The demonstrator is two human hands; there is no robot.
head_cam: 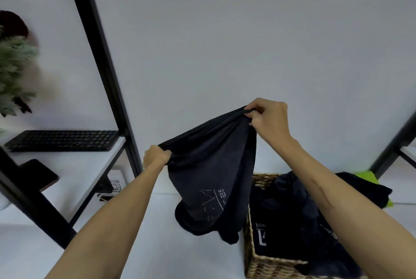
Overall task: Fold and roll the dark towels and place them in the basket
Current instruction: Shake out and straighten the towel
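Note:
A dark towel (209, 179) with faint white print hangs in the air over the white table. My left hand (156, 157) grips its lower-left edge, and my right hand (269, 118) pinches its upper edge, higher and to the right. The towel's bottom droops close to the table, beside a woven basket (254, 265) at the lower right. The basket holds several more dark towels (290, 222) in a loose heap; my right forearm crosses over it.
A black-framed shelf (105, 71) stands at the left, bearing a black keyboard (63, 140) and a dark phone (39, 175). A green plant (13, 71) sits at the far left. A bright green item (367, 176) lies behind the basket. A white wall fills the background.

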